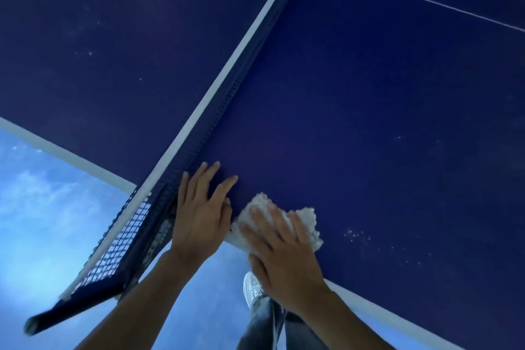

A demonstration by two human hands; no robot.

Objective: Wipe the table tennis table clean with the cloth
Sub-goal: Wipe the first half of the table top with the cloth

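The dark blue table tennis table (pixel 369 94) fills most of the view, with a white line along its near edge. A crumpled white cloth (pixel 305 220) lies at that near edge, just right of the net. My right hand (pixel 279 253) presses flat on the cloth with fingers spread. My left hand (pixel 200 207) rests flat on the table surface beside the net, fingers straight, touching the cloth's left side. Pale specks (pixel 358 234) dot the surface to the right of the cloth.
The net (pixel 227 77) with its white top band runs diagonally from the upper middle down to its post (pixel 93 290), which overhangs the table's side. Below the edge are the blue floor (pixel 42 221), my grey trouser legs and a white shoe (pixel 251 287).
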